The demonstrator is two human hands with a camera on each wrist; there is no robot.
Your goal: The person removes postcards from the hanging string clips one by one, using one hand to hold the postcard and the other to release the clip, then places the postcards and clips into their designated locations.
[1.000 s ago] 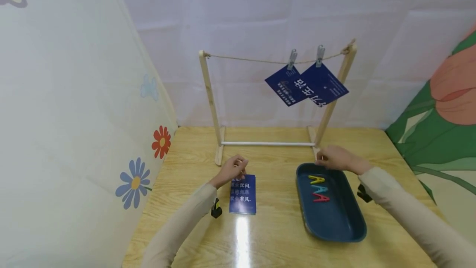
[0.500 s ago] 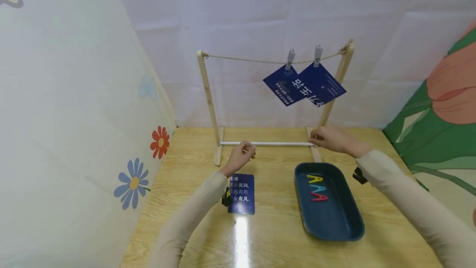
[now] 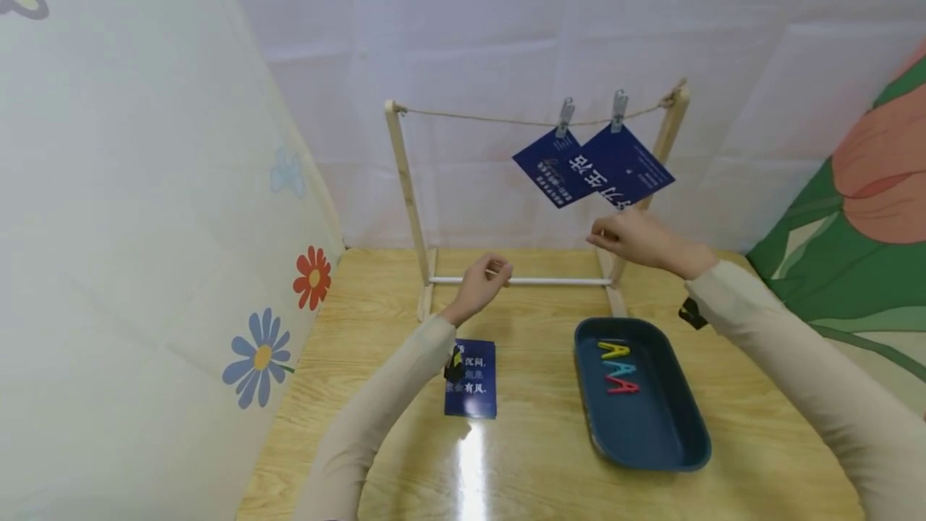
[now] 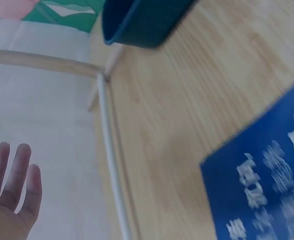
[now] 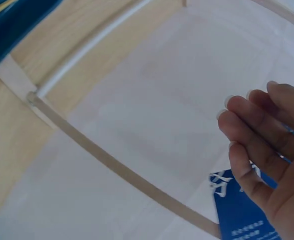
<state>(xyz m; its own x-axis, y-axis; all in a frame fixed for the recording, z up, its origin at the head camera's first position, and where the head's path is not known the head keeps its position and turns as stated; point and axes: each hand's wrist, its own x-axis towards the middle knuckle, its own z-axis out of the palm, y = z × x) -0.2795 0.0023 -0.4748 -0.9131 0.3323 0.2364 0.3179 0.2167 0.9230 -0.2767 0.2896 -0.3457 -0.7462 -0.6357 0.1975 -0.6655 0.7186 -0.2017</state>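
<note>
On the wooden table (image 3: 550,457), nearest the person, a blue card (image 3: 472,377) printed with white characters lies flat, and to its right a dark blue tray (image 3: 661,432) holds three clothespins (image 3: 618,366), yellow, teal and red. Both hands have risen off the table since a second ago, when the left sat at the card's top edge and the right at the tray's far rim. Now the left hand (image 3: 483,285) hovers in front of the white lower crossbar (image 3: 557,281) of the wooden drying rack (image 3: 405,191), fingers (image 4: 14,172) straight and loosely spread, holding nothing. The right hand (image 3: 637,238) is higher, just below the two blue cards (image 3: 595,166) that hang from metal clips (image 3: 592,113) on the twine (image 3: 477,116); its fingers (image 5: 252,125) are relaxed and slightly bent, empty, close to the right-hand card's lower corner. Behind the rack hangs a white cloth backdrop (image 3: 506,22), with flower-printed cloth (image 3: 145,207) on the left.
</note>
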